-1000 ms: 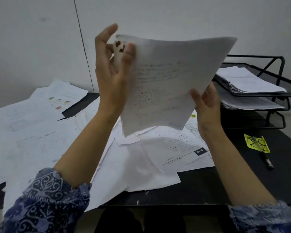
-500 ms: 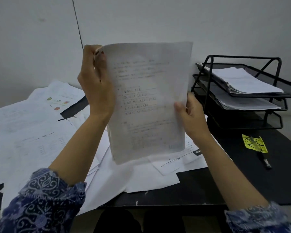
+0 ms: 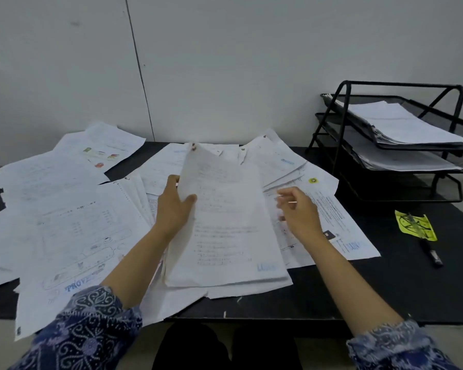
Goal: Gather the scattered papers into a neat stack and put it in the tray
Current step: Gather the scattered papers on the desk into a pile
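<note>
A thin stack of printed papers (image 3: pixel 225 236) lies in the middle of the black desk, its left edge still lifted. My left hand (image 3: pixel 174 206) grips that left edge, thumb on top of the sheets. My right hand (image 3: pixel 298 213) hovers just right of the stack with loosely curled fingers and holds nothing. Several loose sheets (image 3: pixel 64 225) lie spread over the left half of the desk, and more sheets (image 3: pixel 275 158) fan out behind the stack. A black three-tier mesh tray (image 3: pixel 439 153) stands at the back right, with papers in its upper two tiers.
A yellow sticky note (image 3: pixel 414 225) and a black pen (image 3: pixel 429 252) lie on the bare black desk (image 3: pixel 385 284) at the right. A grey wall runs behind the desk. Some sheets hang over the desk's front left edge.
The stack was held upright in the air with both hands; now it has come down onto the desk. My right hand has let go of it, and my left hand still holds its edge.
</note>
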Demonstrator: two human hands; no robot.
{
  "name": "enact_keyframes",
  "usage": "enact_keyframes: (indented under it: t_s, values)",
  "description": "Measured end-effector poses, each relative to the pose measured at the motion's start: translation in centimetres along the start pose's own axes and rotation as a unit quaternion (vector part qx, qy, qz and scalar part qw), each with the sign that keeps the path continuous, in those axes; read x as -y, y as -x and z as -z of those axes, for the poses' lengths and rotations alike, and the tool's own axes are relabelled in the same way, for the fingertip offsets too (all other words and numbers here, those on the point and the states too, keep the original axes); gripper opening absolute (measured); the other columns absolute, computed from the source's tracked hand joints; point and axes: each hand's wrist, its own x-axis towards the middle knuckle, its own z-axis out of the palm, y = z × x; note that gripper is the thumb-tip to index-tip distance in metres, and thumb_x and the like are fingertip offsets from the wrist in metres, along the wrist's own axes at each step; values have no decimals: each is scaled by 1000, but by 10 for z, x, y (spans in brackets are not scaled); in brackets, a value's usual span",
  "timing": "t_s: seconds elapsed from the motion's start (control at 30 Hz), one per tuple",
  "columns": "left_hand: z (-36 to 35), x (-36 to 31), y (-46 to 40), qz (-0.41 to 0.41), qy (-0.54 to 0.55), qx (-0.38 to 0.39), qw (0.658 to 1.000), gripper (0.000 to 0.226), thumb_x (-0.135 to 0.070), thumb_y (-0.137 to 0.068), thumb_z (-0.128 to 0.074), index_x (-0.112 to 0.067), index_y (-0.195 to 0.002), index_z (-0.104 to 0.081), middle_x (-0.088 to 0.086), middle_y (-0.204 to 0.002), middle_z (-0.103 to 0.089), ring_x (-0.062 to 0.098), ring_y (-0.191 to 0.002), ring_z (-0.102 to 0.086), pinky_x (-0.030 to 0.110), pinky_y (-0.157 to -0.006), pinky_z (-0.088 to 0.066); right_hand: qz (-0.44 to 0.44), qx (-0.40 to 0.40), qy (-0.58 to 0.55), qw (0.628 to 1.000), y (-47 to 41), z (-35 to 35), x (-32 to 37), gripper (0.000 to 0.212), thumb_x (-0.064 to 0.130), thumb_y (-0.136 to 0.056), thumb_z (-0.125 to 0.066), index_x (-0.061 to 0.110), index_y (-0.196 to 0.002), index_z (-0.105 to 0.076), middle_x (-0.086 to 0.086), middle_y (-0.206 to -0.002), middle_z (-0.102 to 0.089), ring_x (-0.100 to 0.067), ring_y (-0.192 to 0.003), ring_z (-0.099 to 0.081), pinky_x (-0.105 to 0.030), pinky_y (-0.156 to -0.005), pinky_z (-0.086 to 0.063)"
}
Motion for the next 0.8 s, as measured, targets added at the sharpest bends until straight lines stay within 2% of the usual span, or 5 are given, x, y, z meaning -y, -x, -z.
enact_keyframes:
  t_s: [0.13,0.27,0.5,0.67,0.8]
  values:
    - [-3,25,9,1,1,-6,1000,43,-9,-94,-49,-19,-133,-32,-1,-109,-57,18,-84,-57,25,-66,-43,-50,-10,282,958,-4,26,-20,46,36,-91,-61,18,-130,-45,-10,-125,-55,-30,-117,-50,-43,-96,-42]
    - [-9,35,15,-31,-36,-21,999,52,-5,-95,-38,-27,-140,-26,-2,-99,-59,12,-69,-58,22,-54,-40,-106,53,403,907,-4,36,-28,67,51,-85,-62,16,-137,-36,-14,-132,-49,-34,-123,-45,-46,-98,-40]
    - [-10,32,18,-22,-6,-48,999,66,-2,-98,-30,-37,-150,-8,-1,-80,-60,20,-57,-52,27,-51,-40,-115,38,313,942,-10,40,-24,45,28,-90,-64,15,-130,-50,-8,-125,-59,-28,-108,-57,-31,-75,-39]
    - [-10,32,18,-37,-37,-49,997,55,-1,-99,-29,-33,-144,-26,-3,-79,-56,12,-57,-49,20,-53,-36,-37,-58,229,971,-8,46,-18,23,13,-94,-57,8,-116,-57,-11,-111,-60,-29,-97,-55,-33,-76,-41]
    - [-10,32,20,-31,-36,-46,998,46,-1,-99,-29,-26,-135,-41,6,-109,-62,17,-81,-58,24,-73,-46,13,-180,133,974,-8,62,-5,15,6,-95,-52,8,-109,-56,-4,-98,-55,-21,-88,-53,-27,-72,-41]
